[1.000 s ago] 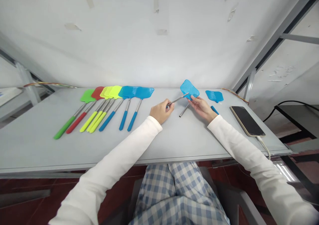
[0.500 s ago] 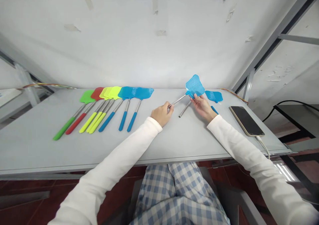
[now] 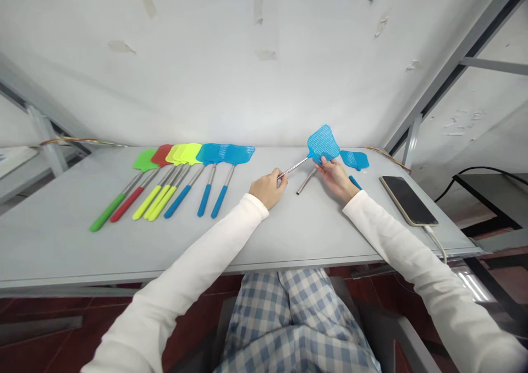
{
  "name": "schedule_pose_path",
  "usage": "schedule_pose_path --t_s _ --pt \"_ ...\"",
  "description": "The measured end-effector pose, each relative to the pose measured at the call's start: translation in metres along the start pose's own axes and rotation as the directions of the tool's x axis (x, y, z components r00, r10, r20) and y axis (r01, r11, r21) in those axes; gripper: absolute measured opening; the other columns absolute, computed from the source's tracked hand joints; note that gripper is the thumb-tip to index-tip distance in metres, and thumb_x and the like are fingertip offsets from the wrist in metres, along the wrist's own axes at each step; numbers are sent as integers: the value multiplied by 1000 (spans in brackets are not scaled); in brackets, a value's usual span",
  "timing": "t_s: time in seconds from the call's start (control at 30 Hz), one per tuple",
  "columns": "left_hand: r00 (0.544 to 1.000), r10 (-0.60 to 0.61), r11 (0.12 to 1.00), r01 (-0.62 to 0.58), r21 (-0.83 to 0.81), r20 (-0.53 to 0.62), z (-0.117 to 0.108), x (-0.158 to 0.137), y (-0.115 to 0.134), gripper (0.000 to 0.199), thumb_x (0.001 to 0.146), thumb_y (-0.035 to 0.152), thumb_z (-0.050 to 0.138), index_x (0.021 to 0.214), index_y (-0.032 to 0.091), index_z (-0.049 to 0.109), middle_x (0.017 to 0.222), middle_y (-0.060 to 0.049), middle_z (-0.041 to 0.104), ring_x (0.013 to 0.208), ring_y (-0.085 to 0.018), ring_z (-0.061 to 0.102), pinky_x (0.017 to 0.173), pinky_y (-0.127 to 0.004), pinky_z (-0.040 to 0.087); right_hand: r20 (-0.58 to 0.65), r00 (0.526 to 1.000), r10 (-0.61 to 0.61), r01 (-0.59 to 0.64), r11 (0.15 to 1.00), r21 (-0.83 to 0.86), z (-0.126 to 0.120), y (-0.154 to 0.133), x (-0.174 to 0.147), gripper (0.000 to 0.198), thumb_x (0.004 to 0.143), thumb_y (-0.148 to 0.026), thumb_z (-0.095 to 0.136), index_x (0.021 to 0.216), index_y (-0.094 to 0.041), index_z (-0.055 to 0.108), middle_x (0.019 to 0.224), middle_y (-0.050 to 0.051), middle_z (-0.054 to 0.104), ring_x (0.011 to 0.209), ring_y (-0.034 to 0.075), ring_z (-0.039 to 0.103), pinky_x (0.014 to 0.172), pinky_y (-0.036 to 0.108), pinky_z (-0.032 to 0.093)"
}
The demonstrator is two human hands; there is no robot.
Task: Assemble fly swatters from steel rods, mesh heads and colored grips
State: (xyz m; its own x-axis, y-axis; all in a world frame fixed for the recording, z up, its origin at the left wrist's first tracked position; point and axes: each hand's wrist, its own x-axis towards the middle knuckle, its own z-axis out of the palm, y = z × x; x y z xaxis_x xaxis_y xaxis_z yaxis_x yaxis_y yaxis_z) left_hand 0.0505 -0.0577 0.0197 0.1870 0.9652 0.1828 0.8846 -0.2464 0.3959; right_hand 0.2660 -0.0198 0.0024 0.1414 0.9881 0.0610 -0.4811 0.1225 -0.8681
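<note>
Over the grey desk (image 3: 272, 246), clamping a rod (image 3: 295, 167) in left fingers (image 3: 282, 184) and pinching a blue head (image 3: 323, 141) in right fingers (image 3: 325, 165)

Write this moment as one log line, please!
left hand: grips metal rod; right hand: holds blue swatter head; contact: rod meets swatter head

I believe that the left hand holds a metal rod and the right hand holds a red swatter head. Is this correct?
Not quite: the swatter head in the right hand is blue, not red, as the head view shows. The left hand does hold a metal rod.
</note>
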Motion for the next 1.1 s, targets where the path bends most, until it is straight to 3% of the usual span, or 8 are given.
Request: schedule_pose_path --t_s 0.27,0.57,0.73,0.83,1.1 --pt "1000 -14 1000 14 5 -5 1 1 -1 32 95 48 36 102 26 58 91 -4 73 91 -25 67 70 -31 39 -6 999 49 -49 998 29 0 1 1 11 82 -18 66 88 -25 60 92 -4 70 94 12 68 89 27 55" --pt "999 46 998 -47 -34 -12 3 4 -10 35 95 48 35 103 29 63 94 -5 73 89 -26 66 68 -31 39 60 997 -38 40 998 -39 -4 2 0 30 69 -27 79 91 -28 58 89 -5 67 91 13 67 84 28 54" --pt "995 98 979 -96 -181 2 -2 5 -14 37 95 47 36 102 28 67 94 -4 73 89 -23 66 73 -29 41 96 993 -61 70 993 -93 3 3 -7 30 62 -33 83 72 -24 55 69 -5 56 86 16 67 77 28 54" --pt "992 128 968 -124 -216 1 -7 4 -15 38 95 45 36 104 28 69 94 -3 73 86 -22 65 73 -28 41 103 991 -90 103 986 -133 8 5 -11 41 63 -40 83 60 -23 46 61 -4 50 87 19 66 78 30 54" --pt "987 162 953 -159 -258 -13 -12 2 -17 39 96 43 36 108 27 69 91 -2 73 75 -18 62 70 -27 39 159 986 -46 83 967 -239 11 5 -18 43 59 -56 83 64 -22 56 74 4 66 87 22 67 83 37 55"
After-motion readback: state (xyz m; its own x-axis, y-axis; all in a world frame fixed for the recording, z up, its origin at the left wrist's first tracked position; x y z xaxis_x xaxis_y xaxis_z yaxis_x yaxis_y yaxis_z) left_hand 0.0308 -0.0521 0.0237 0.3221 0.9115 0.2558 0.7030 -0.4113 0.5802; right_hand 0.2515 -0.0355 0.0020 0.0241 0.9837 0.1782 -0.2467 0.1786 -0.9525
